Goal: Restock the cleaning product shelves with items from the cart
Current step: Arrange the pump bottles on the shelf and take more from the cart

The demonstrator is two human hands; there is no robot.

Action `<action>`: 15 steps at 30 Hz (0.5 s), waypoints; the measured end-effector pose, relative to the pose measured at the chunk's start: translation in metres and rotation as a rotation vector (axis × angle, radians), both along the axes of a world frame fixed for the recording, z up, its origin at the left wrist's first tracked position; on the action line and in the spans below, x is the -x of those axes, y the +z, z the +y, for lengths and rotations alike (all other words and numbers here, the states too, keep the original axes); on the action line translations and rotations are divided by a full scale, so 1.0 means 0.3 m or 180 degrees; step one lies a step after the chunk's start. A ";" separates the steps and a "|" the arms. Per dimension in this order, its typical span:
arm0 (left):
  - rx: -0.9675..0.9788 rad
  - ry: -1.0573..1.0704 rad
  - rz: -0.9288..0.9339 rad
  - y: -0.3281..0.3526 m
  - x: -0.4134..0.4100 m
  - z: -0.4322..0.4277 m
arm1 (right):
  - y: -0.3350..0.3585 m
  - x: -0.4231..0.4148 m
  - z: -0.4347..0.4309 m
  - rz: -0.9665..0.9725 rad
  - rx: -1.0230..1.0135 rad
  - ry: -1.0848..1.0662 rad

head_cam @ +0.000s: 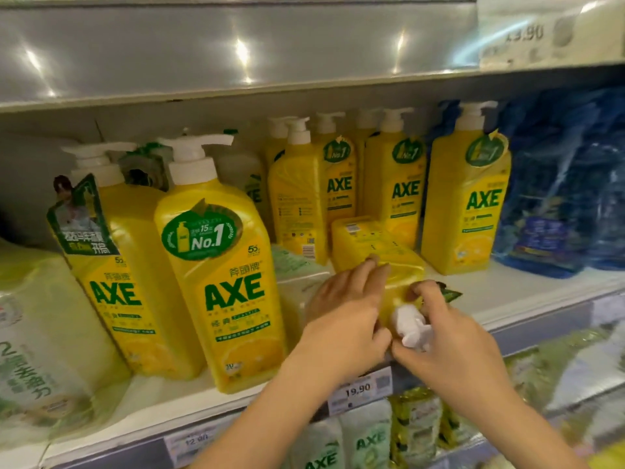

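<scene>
The yellow bottle (pixel 375 245) lies on its side on the shelf (pixel 480 292). Its bottom points to the back and its white pump (pixel 411 324) points toward me. My left hand (pixel 345 319) rests on the bottle's left side, with the fingers laid fairly straight along it. My right hand (pixel 449 336) has its fingers curled round the bottle's neck, right at the pump. Just behind the lying bottle, more yellow bottles (pixel 466 198) stand in a row. To the left stand two big yellow bottles (pixel 233 282), near the shelf's front edge. To the right are blue bags (pixel 558 198). A price tag (pixel 358 389) saying 19.90 sits on the shelf edge under my hands. Below it are green packs (pixel 365 441).
</scene>
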State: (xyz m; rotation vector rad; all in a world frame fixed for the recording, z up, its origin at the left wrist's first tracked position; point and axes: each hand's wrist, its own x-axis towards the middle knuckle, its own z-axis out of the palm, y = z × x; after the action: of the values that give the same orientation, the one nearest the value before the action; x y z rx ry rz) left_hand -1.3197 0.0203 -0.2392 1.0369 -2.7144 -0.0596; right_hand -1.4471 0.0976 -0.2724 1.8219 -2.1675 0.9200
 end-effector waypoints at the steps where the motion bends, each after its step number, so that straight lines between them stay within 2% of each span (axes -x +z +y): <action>1: 0.0035 0.0002 0.0046 -0.006 0.005 0.000 | -0.009 0.002 0.001 0.0052 0.0057 0.0051; 6: -0.0284 -0.0111 0.0419 -0.018 0.002 0.008 | -0.001 0.029 0.021 0.0191 0.0099 0.0109; 10: -0.0246 -0.0268 0.0732 -0.006 0.005 0.026 | 0.091 0.061 0.065 0.0317 0.0262 0.0257; 15: -0.0148 -0.0617 0.1406 0.027 0.026 0.046 | 0.289 0.085 0.130 -0.0019 0.0149 0.0782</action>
State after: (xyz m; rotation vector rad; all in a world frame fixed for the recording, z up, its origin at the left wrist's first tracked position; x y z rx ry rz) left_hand -1.3274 0.0340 -0.2312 0.6699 -2.4029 -0.3435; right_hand -1.4726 0.1365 -0.1857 2.0975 -1.9370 1.0147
